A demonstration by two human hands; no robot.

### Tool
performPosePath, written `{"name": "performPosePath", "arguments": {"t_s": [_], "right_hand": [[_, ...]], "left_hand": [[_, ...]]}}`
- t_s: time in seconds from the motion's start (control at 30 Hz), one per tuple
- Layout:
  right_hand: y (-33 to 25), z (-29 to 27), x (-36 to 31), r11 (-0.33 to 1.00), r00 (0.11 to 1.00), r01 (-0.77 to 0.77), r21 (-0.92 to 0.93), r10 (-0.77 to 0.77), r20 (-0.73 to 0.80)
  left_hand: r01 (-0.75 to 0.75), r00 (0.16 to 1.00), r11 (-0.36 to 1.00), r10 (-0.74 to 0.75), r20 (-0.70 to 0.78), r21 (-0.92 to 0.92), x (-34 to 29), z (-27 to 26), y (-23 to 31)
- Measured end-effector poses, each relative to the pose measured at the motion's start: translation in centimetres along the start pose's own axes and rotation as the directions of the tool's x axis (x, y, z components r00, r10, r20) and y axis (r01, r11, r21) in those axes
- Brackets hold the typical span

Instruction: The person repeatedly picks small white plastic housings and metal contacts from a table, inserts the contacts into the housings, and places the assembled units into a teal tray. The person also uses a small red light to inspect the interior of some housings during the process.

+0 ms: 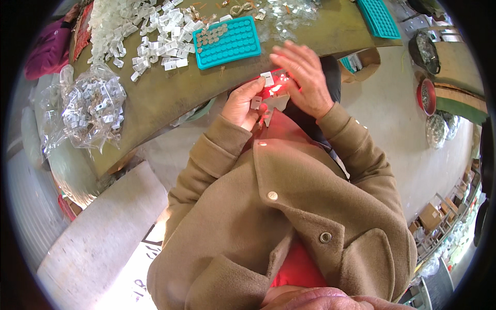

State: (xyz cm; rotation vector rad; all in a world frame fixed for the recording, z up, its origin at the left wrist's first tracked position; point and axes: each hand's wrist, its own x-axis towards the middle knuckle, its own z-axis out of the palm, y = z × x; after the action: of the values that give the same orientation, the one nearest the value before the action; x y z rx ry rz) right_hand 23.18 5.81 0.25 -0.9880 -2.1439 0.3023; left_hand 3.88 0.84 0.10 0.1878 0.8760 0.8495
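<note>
My left hand [242, 104] is closed around small white plastic cases, just off the table's near edge. One white case [267, 79] shows at the fingertips and a second white case [256, 102] sits lower, by the palm. To the right, my right hand [306, 77] is raised with its fingers stretched out and nothing visible in it. Between the hands lies a shiny red thing [278, 89], whose kind I cannot make out. Beyond them, a teal tray [235, 50] of round cells stands on the table, with several small round pieces in its far left cells.
Loose white cases [178, 41] are heaped left of the tray. A clear bag [93, 108] of cases lies at the table's left. Another teal tray [380, 18] is at the far right. A person's purple sleeve [49, 46] shows at far left. Right, a red bowl [427, 97] stands.
</note>
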Motion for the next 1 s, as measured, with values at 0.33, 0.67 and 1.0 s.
{"name": "performPosePath", "arguments": {"t_s": [0.33,0.67,1.0], "right_hand": [[1.9,1.2,2.0,0.958,0.993,0.108,-0.264,-0.093,0.068],[2.5,0.2,0.9,0.963,0.991,0.124,-0.240,-0.110,0.073],[3.3,0.6,0.8,0.952,0.974,0.227,-0.204,-0.225,0.034]], "left_hand": [[-0.102,0.994,0.995,0.102,-0.029,0.005,-0.3,0.1,0.2],[-0.069,0.994,0.997,0.066,-0.088,-0.028,-0.7,-0.1,-0.2],[-0.066,0.996,0.998,0.064,-0.064,-0.023,-1.5,-0.5,-0.4]]}}
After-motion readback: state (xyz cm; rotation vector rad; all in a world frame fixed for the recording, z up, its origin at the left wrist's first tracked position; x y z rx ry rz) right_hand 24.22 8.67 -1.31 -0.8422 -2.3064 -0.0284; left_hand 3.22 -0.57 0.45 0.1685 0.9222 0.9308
